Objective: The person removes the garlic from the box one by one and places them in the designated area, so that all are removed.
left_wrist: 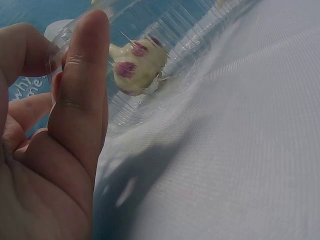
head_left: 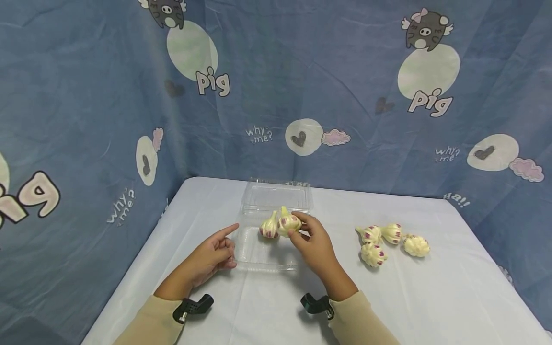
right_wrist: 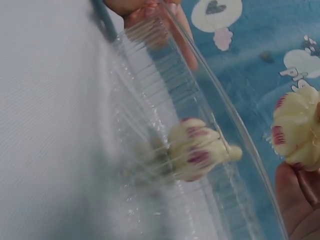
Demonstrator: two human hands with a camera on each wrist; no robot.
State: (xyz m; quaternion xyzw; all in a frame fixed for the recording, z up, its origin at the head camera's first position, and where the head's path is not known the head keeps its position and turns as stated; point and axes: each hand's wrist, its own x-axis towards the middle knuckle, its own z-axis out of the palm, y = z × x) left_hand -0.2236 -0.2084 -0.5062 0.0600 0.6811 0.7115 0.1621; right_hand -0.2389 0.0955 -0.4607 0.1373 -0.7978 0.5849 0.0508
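A clear plastic clamshell box (head_left: 267, 256) lies on the table with its lid (head_left: 278, 195) folded back. One garlic bulb (head_left: 269, 227) with purple-streaked skin is inside, also seen through the clear wall in the left wrist view. My right hand (head_left: 315, 242) pinches a second garlic bulb (head_left: 288, 222) between thumb and fingers, above the box and close beside the first bulb. At the box's left side is my left hand (head_left: 211, 256), index finger stretched toward the rim and the other fingers bent. In the left wrist view its fingers (left_wrist: 82, 75) lie against the box wall.
Several more garlic bulbs (head_left: 392, 234) sit grouped on the white-covered table (head_left: 422, 292), to the right of the box. Blue cloth (head_left: 345, 86) printed with cartoon pigs hangs behind the table and along its left side.
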